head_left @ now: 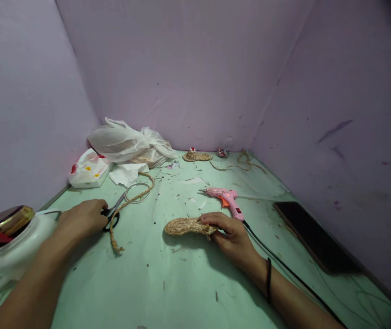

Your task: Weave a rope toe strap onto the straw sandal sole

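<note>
My right hand (229, 233) grips the right end of a flat oval piece coiled from jute rope (184, 226), which lies just above the green table. My left hand (83, 217) is closed over the black handles of a pair of scissors (121, 203) whose blades point away to the right. A length of jute rope (131, 201) curls beside the scissors and ends in a frayed tip near my left wrist. A pink glue gun (224, 197) lies just beyond my right hand, its black cord running back along my right forearm.
A white jar with a gold lid (6, 237) stands at the left edge. White plastic bags (126, 144) and a white packet (88, 171) sit at the back left. A dark phone (312, 235) lies at the right. A small woven disc (197, 156) and loose rope (239, 163) lie at the back wall.
</note>
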Action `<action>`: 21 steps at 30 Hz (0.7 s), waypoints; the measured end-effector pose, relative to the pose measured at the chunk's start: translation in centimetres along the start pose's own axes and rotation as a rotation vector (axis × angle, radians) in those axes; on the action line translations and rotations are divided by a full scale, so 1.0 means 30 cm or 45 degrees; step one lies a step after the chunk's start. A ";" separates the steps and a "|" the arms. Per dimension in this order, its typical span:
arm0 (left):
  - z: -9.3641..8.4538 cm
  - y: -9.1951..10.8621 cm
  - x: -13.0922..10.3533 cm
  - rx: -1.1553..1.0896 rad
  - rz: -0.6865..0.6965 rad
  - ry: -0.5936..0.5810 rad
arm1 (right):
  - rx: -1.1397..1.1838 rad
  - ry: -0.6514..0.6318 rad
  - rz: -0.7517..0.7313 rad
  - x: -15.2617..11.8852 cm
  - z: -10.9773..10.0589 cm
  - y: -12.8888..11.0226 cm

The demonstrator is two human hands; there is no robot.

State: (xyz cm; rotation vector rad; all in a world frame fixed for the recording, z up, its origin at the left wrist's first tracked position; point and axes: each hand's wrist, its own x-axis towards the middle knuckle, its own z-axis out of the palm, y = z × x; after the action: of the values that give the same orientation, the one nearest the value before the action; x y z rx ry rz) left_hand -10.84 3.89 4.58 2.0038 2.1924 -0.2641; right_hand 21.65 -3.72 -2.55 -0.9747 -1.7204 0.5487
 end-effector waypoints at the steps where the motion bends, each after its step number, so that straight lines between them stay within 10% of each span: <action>1: 0.000 0.001 0.001 -0.003 -0.006 -0.001 | 0.003 -0.004 0.006 -0.001 0.000 0.001; 11: 0.017 0.066 -0.035 0.070 -0.072 0.098 | 0.052 -0.008 0.159 -0.007 0.001 0.005; 21: -0.067 0.042 -0.092 0.151 -0.265 0.204 | 0.404 0.234 0.777 0.034 0.000 -0.025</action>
State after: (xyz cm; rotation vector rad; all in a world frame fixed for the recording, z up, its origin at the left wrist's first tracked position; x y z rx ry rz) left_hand -9.34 1.81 7.16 1.9156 2.5468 -0.2738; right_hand 21.24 -3.30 -1.43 -1.2692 -1.1116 1.0530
